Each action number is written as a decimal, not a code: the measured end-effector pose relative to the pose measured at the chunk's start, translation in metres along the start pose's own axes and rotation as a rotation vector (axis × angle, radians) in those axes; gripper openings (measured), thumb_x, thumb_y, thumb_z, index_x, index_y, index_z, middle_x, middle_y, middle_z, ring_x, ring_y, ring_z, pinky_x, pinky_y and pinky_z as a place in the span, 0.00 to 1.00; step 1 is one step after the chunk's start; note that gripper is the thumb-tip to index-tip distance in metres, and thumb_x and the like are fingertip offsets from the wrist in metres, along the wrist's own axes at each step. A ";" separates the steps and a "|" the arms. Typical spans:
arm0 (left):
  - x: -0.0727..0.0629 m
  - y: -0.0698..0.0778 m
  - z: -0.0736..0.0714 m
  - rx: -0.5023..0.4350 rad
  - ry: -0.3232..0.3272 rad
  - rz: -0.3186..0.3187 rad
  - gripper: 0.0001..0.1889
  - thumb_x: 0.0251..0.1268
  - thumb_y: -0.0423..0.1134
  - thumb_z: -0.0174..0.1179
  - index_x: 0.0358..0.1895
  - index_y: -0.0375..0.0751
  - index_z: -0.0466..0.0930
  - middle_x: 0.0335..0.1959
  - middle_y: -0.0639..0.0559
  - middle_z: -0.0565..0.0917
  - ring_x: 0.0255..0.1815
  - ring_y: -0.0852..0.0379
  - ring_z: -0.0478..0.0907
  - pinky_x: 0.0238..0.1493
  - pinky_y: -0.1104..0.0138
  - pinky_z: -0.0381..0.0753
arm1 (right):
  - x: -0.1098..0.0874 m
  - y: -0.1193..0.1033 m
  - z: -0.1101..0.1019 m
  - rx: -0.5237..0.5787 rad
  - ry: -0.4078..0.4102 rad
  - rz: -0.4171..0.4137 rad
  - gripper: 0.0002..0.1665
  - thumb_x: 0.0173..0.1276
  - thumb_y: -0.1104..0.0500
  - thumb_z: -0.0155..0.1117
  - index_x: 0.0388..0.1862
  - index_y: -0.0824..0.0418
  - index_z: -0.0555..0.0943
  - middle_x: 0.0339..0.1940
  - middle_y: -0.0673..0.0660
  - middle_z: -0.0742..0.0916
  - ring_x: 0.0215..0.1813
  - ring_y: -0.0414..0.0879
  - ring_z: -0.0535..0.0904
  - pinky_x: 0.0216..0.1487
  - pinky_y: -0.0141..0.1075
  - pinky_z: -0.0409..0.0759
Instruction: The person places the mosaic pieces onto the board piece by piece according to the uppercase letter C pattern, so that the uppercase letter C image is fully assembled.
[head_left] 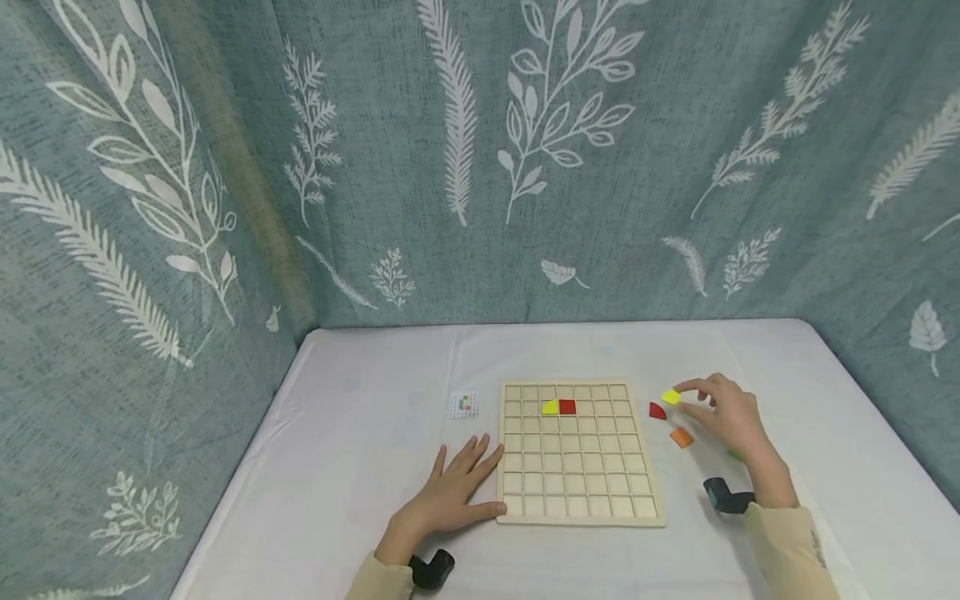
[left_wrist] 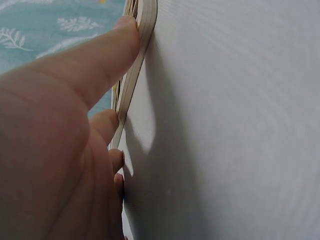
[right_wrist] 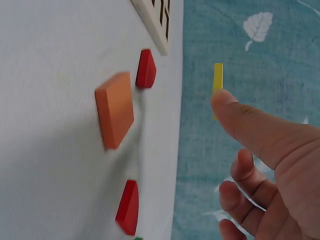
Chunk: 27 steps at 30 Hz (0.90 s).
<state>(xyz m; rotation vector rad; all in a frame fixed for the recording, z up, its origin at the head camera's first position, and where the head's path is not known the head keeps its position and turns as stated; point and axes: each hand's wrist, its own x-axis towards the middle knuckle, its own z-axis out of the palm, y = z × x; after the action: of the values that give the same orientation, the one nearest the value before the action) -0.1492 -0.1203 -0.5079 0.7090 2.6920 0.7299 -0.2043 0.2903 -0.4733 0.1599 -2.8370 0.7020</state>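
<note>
My right hand (head_left: pixel 729 419) pinches a yellow quarter-round tile (head_left: pixel 671 397) between thumb and finger, right of the wooden grid board (head_left: pixel 581 522). In the right wrist view this yellow tile shows edge-on, above the table. My left hand (head_left: pixel 448 500) lies with fingers spread, thumb and fingertips against the board's left edge. On the grid, a yellow curved tile (head_left: pixel 551 407) sits directly left of a red square tile (head_left: pixel 567 407). Below my right hand are a red quarter-round tile (head_left: pixel 657 411) and an orange tile (head_left: pixel 682 437).
A small card with a coloured grid pattern (head_left: pixel 464 405) lies left of the board. A green tile (head_left: pixel 735 455) is partly hidden under the right wrist. Another red tile (right_wrist: pixel 128 207) shows in the right wrist view. A leaf-print curtain (head_left: pixel 480 167) hangs behind the white table.
</note>
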 end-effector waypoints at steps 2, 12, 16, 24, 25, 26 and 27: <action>0.000 0.000 -0.001 -0.003 0.005 0.003 0.41 0.59 0.62 0.54 0.72 0.50 0.53 0.75 0.46 0.49 0.76 0.45 0.40 0.69 0.40 0.29 | 0.002 -0.003 0.001 -0.004 -0.002 -0.021 0.16 0.55 0.59 0.70 0.44 0.59 0.83 0.27 0.55 0.76 0.30 0.48 0.68 0.32 0.41 0.57; -0.001 0.002 -0.003 0.012 -0.002 0.010 0.41 0.59 0.62 0.54 0.72 0.48 0.53 0.74 0.43 0.49 0.75 0.43 0.41 0.69 0.39 0.30 | 0.003 -0.020 0.013 0.018 -0.015 -0.111 0.15 0.56 0.58 0.70 0.43 0.57 0.84 0.26 0.52 0.76 0.29 0.45 0.67 0.32 0.38 0.57; 0.000 0.004 -0.005 0.007 -0.001 0.013 0.41 0.59 0.62 0.54 0.72 0.48 0.53 0.74 0.43 0.50 0.75 0.43 0.41 0.68 0.39 0.31 | 0.004 -0.026 0.018 0.033 -0.016 -0.151 0.14 0.57 0.58 0.69 0.43 0.56 0.84 0.26 0.52 0.75 0.29 0.45 0.67 0.32 0.37 0.58; -0.001 0.005 -0.004 0.006 0.003 0.011 0.42 0.58 0.62 0.54 0.72 0.47 0.53 0.74 0.43 0.50 0.75 0.43 0.42 0.68 0.38 0.31 | 0.009 -0.040 0.029 0.043 -0.035 -0.191 0.13 0.56 0.59 0.70 0.42 0.54 0.84 0.24 0.53 0.74 0.25 0.42 0.64 0.31 0.36 0.57; -0.001 0.005 -0.004 0.002 0.002 0.010 0.42 0.58 0.62 0.54 0.72 0.47 0.53 0.74 0.43 0.50 0.75 0.43 0.42 0.68 0.38 0.31 | 0.011 -0.041 0.030 0.045 -0.036 -0.193 0.13 0.56 0.59 0.70 0.41 0.54 0.84 0.24 0.52 0.74 0.25 0.42 0.64 0.31 0.36 0.56; -0.001 0.005 -0.004 0.003 0.001 0.008 0.41 0.58 0.62 0.54 0.72 0.47 0.53 0.74 0.43 0.50 0.75 0.43 0.42 0.68 0.39 0.31 | 0.012 -0.042 0.030 0.049 -0.038 -0.194 0.13 0.56 0.59 0.70 0.41 0.54 0.84 0.24 0.52 0.74 0.24 0.41 0.64 0.31 0.36 0.56; -0.001 0.005 -0.004 0.004 0.002 0.007 0.41 0.58 0.62 0.54 0.72 0.48 0.54 0.74 0.43 0.50 0.75 0.43 0.42 0.69 0.39 0.31 | 0.014 -0.042 0.031 0.052 -0.041 -0.195 0.13 0.56 0.59 0.70 0.41 0.54 0.84 0.24 0.51 0.74 0.24 0.41 0.63 0.31 0.36 0.56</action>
<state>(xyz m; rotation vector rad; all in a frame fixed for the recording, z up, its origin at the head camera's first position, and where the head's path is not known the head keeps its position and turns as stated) -0.1480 -0.1182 -0.5019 0.7191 2.6945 0.7279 -0.2165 0.2377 -0.4780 0.4570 -2.7917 0.7374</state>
